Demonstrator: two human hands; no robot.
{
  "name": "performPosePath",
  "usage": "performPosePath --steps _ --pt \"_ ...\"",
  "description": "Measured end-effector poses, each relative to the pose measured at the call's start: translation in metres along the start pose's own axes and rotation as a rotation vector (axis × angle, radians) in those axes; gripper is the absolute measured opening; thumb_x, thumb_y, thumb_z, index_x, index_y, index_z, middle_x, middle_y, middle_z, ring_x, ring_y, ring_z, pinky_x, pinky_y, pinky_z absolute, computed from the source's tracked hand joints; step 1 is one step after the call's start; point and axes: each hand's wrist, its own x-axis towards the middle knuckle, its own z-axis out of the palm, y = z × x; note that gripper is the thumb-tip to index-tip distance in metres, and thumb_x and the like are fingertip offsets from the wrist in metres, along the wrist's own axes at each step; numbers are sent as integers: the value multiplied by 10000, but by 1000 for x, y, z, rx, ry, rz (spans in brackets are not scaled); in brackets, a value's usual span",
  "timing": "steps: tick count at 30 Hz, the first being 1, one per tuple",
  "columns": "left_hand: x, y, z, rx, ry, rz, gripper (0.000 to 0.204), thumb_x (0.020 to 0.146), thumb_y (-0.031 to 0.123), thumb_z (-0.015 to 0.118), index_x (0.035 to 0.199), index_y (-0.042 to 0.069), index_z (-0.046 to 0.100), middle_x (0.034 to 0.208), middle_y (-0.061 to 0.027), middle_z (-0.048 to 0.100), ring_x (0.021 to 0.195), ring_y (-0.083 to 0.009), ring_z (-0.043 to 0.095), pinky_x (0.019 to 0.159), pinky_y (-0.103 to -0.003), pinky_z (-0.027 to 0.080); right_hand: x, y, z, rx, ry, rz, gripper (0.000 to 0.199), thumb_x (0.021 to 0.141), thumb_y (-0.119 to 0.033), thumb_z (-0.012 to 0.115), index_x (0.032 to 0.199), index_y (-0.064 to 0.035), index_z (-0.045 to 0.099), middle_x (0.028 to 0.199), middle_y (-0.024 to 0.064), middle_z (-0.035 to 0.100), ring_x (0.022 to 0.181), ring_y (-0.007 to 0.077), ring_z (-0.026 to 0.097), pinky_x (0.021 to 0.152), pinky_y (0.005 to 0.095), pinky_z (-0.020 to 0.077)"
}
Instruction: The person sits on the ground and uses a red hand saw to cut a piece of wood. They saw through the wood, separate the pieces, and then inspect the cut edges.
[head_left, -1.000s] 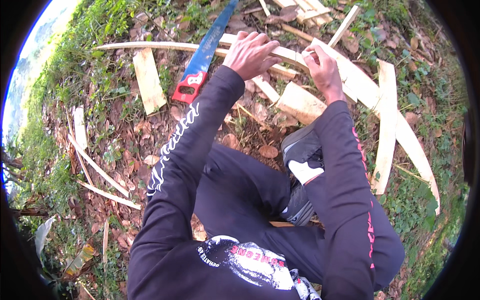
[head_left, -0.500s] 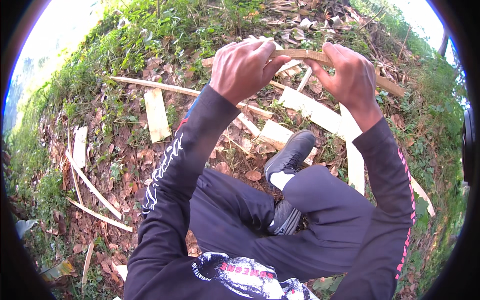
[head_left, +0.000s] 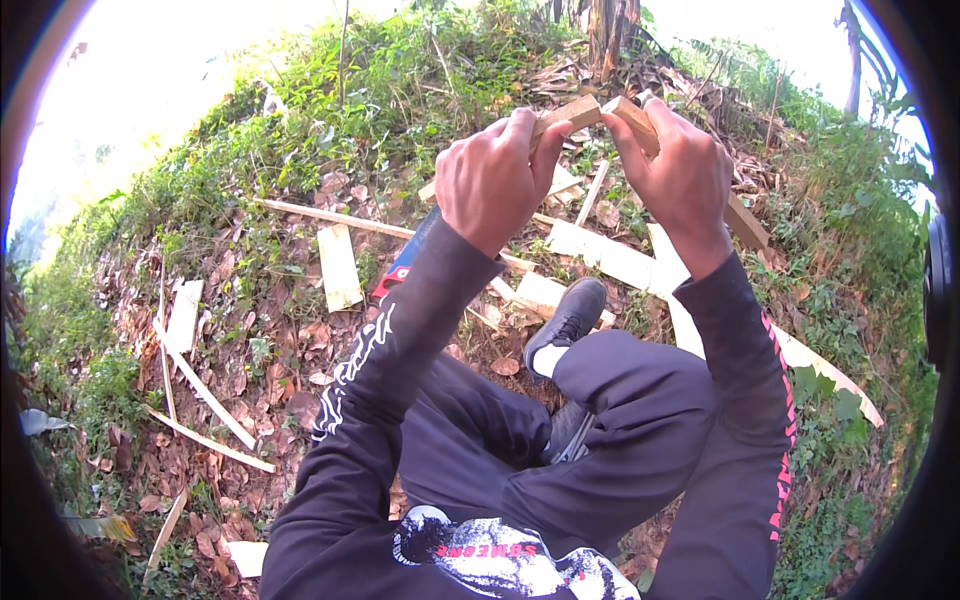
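A wooden stick is in two pieces in front of me, its broken ends close together. My left hand (head_left: 488,185) is closed around the left piece (head_left: 572,116), thumb along its near side. The right piece (head_left: 634,124) is gripped in my right hand (head_left: 683,172), and its far end (head_left: 746,222) sticks out past the right wrist. Both hands are raised over the ground, beyond my folded legs. Beside my left forearm lies a flat blue and red thing (head_left: 405,265), partly hidden by the sleeve.
Pale flat boards (head_left: 605,254) lie just past my shoe (head_left: 573,318). A long thin strip (head_left: 340,218) and another board (head_left: 339,267) are at the left. Several curved strips (head_left: 208,390) rest on dry leaves. A tree trunk (head_left: 610,40) stands at the far edge.
The stick, one bent length half a second ago, has come apart in the middle. Each hand now holds one piece, with the broken ends tilted up. The view has shifted somewhat.
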Motion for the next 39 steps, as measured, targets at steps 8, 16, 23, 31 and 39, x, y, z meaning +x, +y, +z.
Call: performPosePath --steps 8,16,23,31,39 --pt "-21 48 -50 -210 -68 -55 387 952 384 560 765 50 615 562 -129 573 508 -311 595 477 -395 430 -26 0 -78 246 -14 -32 456 882 -508 630 805 -58 630 595 120 626 562 286 655 496 381 480" --pt "-28 27 -53 -372 -159 -229 420 987 407 521 848 40 670 567 -12 590 477 -66 525 463 -250 397 -41 38 -94 348 -169 136 482 903 -526 608 740 -73 589 518 30 551 469 124 581 440 279 417" --pt "-50 -97 -23 -872 -205 -690 538 1028 448 383 921 -20 626 623 -36 586 467 -77 522 443 -217 442 -79 153 -14 634 -159 716 351 958 -376 534 830 -54 594 649 21 581 525 77 540 518 224 440" --pt "-102 -178 130 -1249 -449 -961 467 1026 396 378 1025 -31 567 691 -81 573 542 -127 523 520 -251 445 -188 154 243 675 -487 748 265 892 -156 559 1087 16 612 807 120 682 728 169 667 703 316 509" --pt "-177 -268 247 -1163 -558 -1386 326 1004 393 409 1083 82 467 671 -42 534 556 -120 533 463 -244 442 -285 147 394 487 -761 587 238 850 -150 606 1012 24 608 927 215 632 866 371 628 769 414 483"
